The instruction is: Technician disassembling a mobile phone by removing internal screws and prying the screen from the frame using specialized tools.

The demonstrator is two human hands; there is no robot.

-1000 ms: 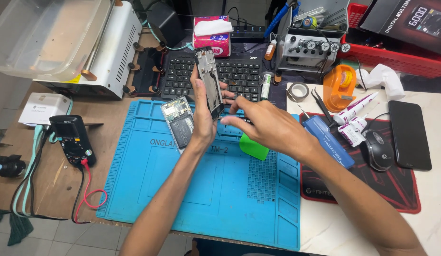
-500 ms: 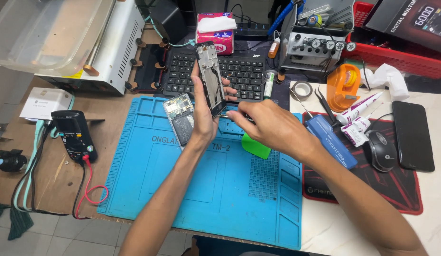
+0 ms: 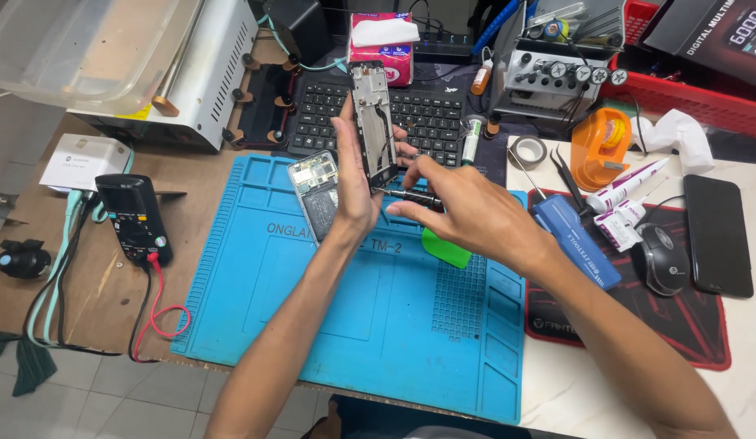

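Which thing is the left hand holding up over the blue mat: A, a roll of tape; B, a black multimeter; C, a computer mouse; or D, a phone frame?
D: the left hand grips the phone frame upright above the blue mat, while the right hand puts a thin tool to its lower end.

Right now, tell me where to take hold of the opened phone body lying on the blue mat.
Probably pinch the opened phone body across its two long edges, coming from above and from the mat's open left side. It lies flat with the circuit board up, and the left hand crowds its right edge.
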